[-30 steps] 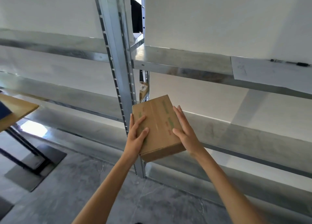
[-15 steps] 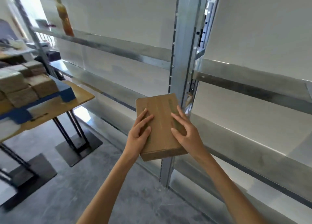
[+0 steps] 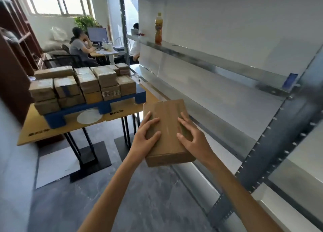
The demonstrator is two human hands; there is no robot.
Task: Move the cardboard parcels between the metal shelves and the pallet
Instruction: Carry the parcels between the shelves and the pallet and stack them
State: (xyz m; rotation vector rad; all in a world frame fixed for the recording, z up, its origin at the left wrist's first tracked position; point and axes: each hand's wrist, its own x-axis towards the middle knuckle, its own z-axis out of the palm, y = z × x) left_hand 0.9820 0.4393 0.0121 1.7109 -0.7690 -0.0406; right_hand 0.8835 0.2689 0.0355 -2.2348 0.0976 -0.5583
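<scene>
Held parcel (image 3: 167, 126) now nears the pallet (image 3: 104, 107) stacked with parcels (image 3: 87, 81); left hand (image 3: 146, 140), right hand (image 3: 192, 140) grip it, fingers (image 3: 151, 122) spread.

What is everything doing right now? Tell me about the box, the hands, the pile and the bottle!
Carried parcel, closed, held in the air between both hands, beside the shelves.
Left hand, grips the parcel's left side, fingers on top.
Right hand, grips its right side, fingers on top.
Stacked parcels, closed, piled on the pallet.
Pallet, resting on the table.
Bottle, upright on an upper shelf, cap on.
</scene>
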